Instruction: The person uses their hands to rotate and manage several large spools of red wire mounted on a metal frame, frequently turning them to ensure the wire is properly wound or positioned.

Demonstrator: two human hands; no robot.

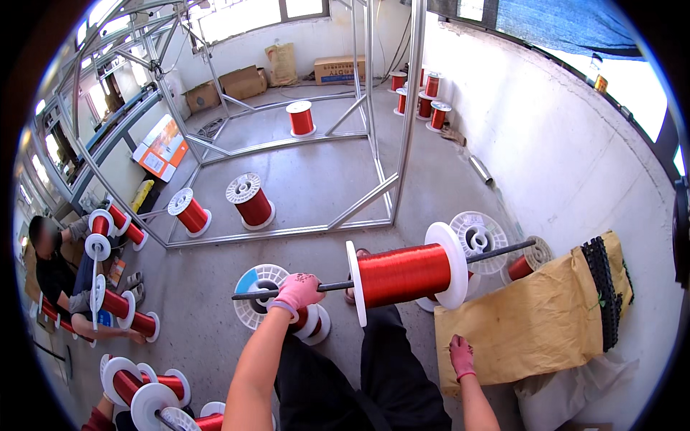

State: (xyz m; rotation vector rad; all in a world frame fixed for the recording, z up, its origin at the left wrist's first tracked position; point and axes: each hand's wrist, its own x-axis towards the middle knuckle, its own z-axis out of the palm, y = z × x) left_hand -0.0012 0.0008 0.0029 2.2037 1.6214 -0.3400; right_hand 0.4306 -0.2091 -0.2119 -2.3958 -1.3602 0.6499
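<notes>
My left hand, in a pink glove, is wrapped round a dark rod. The rod passes through a large spool of red wire with white flanges, held out level in front of my legs. Below my left hand stand white-flanged spools, one with a blue patch on its flange. My right hand, also gloved in pink, is in front of a tan sack, fingers curled closed; whether anything is in them is hidden. Beyond the held spool a white flange shows, next to another spool by the sack.
A metal frame stands ahead, with red wire spools inside it. More spools stand along the right wall. At left a person sits among spools; another person's sleeve shows lower left. Cardboard boxes sit at the back.
</notes>
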